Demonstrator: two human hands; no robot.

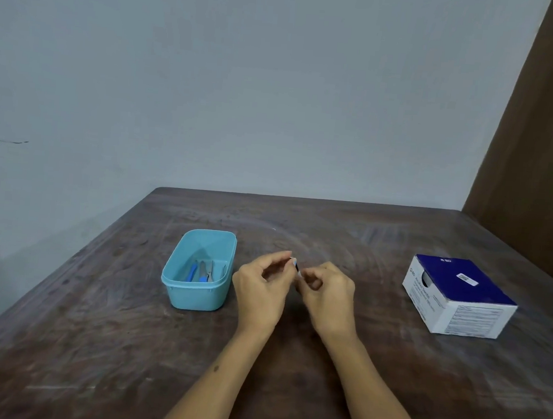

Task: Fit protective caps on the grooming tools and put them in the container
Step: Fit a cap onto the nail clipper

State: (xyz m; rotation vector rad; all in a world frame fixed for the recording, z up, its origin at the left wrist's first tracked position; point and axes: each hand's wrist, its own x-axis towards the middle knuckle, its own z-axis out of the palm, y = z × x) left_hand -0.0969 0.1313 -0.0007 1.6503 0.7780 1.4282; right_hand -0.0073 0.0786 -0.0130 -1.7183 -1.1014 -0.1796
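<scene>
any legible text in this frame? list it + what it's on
"BD": white logo on the dark blue top of the cardboard box, and again on its white left side.
White sticker on the box top: code, too small to read.
Print on the box's white sides: blurred, unreadable.
Blue container: no text visible.

Dim, even, bluish light falls on the wall (247,73), with a soft sheen on the table (334,221). Shadows are faint. The picture is slightly soft, and straight edges bow towards the frame's borders.
</scene>
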